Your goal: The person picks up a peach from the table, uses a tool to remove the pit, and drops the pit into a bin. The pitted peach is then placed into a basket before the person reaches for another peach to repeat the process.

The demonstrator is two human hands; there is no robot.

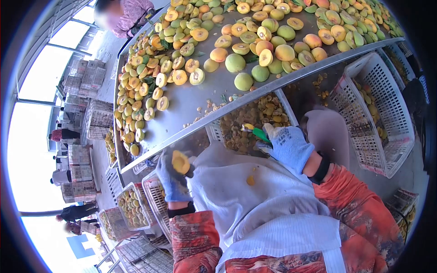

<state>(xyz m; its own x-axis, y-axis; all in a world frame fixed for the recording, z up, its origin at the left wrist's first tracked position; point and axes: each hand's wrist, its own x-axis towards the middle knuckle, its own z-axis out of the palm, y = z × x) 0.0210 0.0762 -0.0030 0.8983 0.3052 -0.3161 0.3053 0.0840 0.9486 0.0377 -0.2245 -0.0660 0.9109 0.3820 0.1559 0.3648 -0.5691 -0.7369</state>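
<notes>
My left hand [174,175], in a blue and grey glove, is closed around a yellow peach half [180,162], its cut face turned up. In my right hand [287,144], also gloved, is a small green-handled tool [261,133]. A yellow bit shows at the tool's tip, whose exact shape I cannot make out. Below that tip stands a white crate [291,109] of pits and fruit scraps [241,127]. Beyond both hands, halved and whole peaches [236,63] in green, yellow and orange cover much of a metal table [182,109].
A raised metal edge [255,94] runs along the table's near side. At right stands a white basket [382,109] with some fruit; fruit-filled crates [134,207] stand at left. An apron [255,191] covers my lap. Another person [129,18] is at the table's far left.
</notes>
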